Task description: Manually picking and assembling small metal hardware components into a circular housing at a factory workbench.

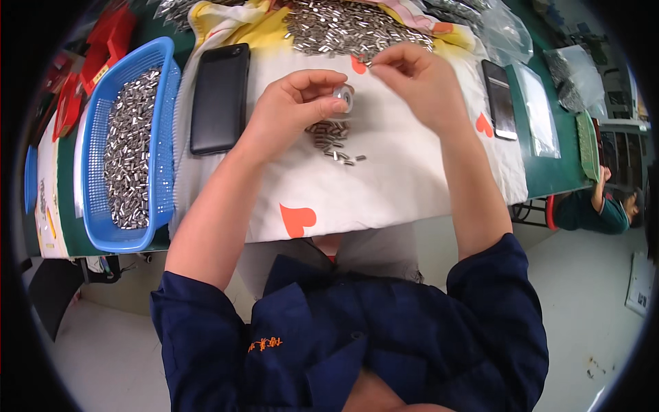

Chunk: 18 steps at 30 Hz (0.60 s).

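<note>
My left hand (292,103) is closed round a small round grey piece (345,98) that looks like a ring with a pale centre, held between thumb and fingers. Below it a small heap of short metal cylinders (328,134) lies on the white cloth (384,185) printed with red hearts. To the right, my right hand (420,79) has thumb and forefinger pinched together at the near edge of a large pile of the same metal cylinders (343,27). What sits in that pinch is too small to make out.
At the left stands a blue mesh basket (165,130) holding many metal cylinders. A black flat case (220,99) lies beside it, with red bins (110,44) farther back. A phone (500,96) and clear plastic bags (504,34) are at the right. Another person (594,209) sits far right.
</note>
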Tool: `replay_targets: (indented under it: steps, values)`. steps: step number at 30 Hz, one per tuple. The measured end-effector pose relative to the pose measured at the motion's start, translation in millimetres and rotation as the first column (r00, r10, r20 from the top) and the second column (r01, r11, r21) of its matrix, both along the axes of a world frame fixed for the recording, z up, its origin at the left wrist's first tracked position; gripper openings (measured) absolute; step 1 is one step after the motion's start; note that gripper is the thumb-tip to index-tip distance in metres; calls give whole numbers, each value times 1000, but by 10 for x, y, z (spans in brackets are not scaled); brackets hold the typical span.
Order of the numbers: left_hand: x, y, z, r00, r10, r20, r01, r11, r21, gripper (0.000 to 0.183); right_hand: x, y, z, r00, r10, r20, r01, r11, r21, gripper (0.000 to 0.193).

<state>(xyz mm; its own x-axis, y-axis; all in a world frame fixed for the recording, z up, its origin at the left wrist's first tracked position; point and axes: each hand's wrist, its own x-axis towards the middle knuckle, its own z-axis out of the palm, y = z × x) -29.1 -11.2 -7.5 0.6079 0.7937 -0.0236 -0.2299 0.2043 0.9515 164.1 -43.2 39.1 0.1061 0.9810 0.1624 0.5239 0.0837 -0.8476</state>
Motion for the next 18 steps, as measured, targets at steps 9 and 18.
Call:
replay_targets:
  steps: [9, 18]
  values:
    - [7, -14, 14, 997, 72, 41, -70, 996, -57, 29, -197, -136, -94, 968, 239, -80, -234, 970, 64, 9]
    - [37, -40, -1, 994, 112, -12, -112, 994, 8, 28, -233, -122, -233, 956, 155, 248, -234, 914, 331, 5]
